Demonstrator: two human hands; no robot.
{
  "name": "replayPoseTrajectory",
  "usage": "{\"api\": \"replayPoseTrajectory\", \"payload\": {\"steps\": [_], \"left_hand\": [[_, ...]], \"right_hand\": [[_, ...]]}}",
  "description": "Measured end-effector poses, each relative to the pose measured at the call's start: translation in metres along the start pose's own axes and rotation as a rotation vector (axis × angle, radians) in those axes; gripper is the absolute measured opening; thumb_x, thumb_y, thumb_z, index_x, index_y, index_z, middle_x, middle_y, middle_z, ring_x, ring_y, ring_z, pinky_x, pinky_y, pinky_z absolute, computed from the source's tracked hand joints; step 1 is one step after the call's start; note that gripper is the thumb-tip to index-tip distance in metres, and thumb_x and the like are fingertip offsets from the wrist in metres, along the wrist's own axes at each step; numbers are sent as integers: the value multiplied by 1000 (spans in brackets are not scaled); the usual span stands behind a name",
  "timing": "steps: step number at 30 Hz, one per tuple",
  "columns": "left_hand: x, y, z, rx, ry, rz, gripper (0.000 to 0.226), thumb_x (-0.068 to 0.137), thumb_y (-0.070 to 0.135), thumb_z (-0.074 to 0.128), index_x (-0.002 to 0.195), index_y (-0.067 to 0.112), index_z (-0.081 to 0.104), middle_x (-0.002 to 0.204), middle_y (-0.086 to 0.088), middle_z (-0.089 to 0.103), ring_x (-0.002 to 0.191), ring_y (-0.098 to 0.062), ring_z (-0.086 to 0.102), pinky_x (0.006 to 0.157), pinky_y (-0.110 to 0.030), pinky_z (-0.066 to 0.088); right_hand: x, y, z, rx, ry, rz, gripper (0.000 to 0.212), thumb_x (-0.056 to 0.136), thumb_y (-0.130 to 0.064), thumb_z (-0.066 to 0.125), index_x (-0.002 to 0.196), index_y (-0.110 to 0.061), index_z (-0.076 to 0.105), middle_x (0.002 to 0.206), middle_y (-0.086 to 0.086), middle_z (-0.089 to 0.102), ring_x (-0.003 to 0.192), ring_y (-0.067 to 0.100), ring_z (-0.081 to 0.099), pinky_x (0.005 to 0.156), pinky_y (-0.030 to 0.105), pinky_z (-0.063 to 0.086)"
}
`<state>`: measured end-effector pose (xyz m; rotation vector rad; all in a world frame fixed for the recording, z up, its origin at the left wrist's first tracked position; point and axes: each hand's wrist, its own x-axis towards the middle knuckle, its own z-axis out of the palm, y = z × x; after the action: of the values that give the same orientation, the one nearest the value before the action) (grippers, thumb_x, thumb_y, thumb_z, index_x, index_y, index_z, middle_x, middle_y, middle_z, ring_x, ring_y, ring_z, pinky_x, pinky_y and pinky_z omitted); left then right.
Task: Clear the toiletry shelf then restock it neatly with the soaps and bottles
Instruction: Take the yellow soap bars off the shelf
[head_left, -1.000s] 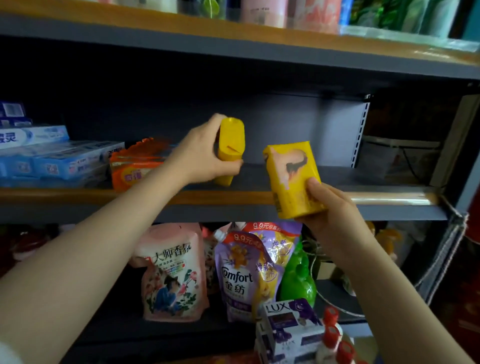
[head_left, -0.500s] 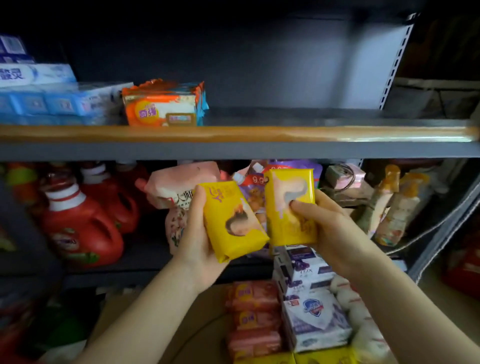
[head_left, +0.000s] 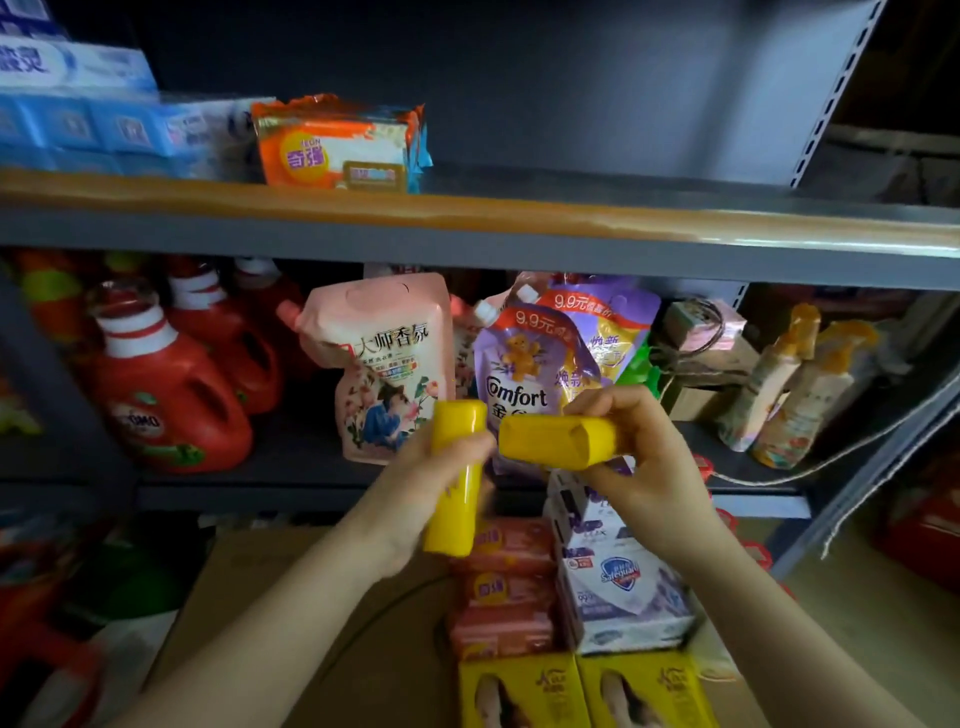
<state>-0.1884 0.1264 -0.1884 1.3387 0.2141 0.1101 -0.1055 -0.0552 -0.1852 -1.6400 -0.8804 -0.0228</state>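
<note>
Both yellow soap packs have come down from the toiletry shelf (head_left: 519, 208) since a second ago, and now we hold them below it, over the box of soaps (head_left: 613, 597). Our left hand (head_left: 415, 499) grips one yellow pack (head_left: 457, 467) upright; our right hand (head_left: 639, 452) clamps the other yellow pack (head_left: 558, 441) sideways. We judge the clearing goes on: only the orange soap pack (head_left: 332, 150) and blue boxes (head_left: 104, 130) remain up there.

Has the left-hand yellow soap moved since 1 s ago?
Yes. The left hand has carried its yellow soap down from the upper shelf, where it was level with the board; it is now below that shelf, in front of the pouches.
</note>
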Motion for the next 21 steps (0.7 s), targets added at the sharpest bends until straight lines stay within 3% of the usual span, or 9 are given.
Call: {"api": "replayPoseTrajectory", "payload": {"steps": [2, 4, 6, 8, 12, 14, 18, 21], "left_hand": [[-2, -4, -7, 604, 51, 299, 64, 54, 57, 69, 109, 30, 50, 97, 18, 59, 86, 3, 58, 69, -12, 46], [-1, -9, -16, 1019, 167, 482, 79, 56, 62, 69, 122, 29, 41, 111, 18, 46, 94, 1, 48, 72, -14, 40], [-1, -12, -21, 1250, 249, 552, 91, 57, 64, 69, 130, 22, 34, 118, 7, 43, 99, -12, 50, 72, -23, 40], [-3, -10, -23, 1313, 295, 482, 98, 58, 63, 74, 134, 19, 30, 123, 0, 46, 103, -21, 53, 73, -27, 42], [-6, -13, -23, 1243, 327, 386, 96, 59, 58, 76, 135, 19, 32, 106, -1, 57, 96, -24, 58, 71, -32, 46], [-5, -18, -23, 1121, 324, 318, 93, 59, 54, 78, 134, 18, 35, 99, 2, 54, 94, -22, 57, 74, -34, 47], [-7, -22, -21, 493, 278, 154, 53, 59, 45, 74, 104, 25, 53, 97, 5, 64, 92, -18, 62, 74, -33, 52], [-13, -27, -15, 2, 222, -79, 44, 64, 44, 62, 104, 26, 60, 92, 3, 70, 88, -17, 67, 66, -28, 53]], "right_hand": [[-4, 7, -3, -178, 0, -88, 53, 70, -4, 64, 100, -45, 50, 108, -17, 57, 104, 3, 54, 81, 13, 43], [-6, 15, -6, -299, -1, -157, 55, 69, -3, 64, 106, -42, 52, 113, -26, 54, 110, 3, 48, 86, 10, 38], [-7, 20, -8, -324, 0, -180, 55, 68, -2, 65, 105, -41, 54, 113, -31, 52, 112, 4, 46, 87, 10, 37], [-10, 22, -7, -284, 13, -156, 57, 69, -3, 66, 105, -45, 54, 112, -30, 53, 111, 1, 49, 85, 8, 38], [-15, 16, -1, -188, 5, -96, 51, 72, -16, 72, 104, -51, 53, 102, -26, 61, 95, -3, 58, 79, 8, 43], [-16, 11, 6, -1, -17, 21, 46, 73, -18, 76, 106, -42, 55, 98, -21, 65, 91, 0, 62, 75, 13, 48], [-19, 1, 24, 622, -45, 426, 37, 80, -15, 52, 117, -15, 54, 98, 1, 71, 87, 16, 68, 65, 29, 56], [-22, -2, 35, 904, -1, 705, 44, 82, -26, 47, 123, -10, 55, 96, 9, 70, 80, 21, 69, 60, 32, 57]]}}
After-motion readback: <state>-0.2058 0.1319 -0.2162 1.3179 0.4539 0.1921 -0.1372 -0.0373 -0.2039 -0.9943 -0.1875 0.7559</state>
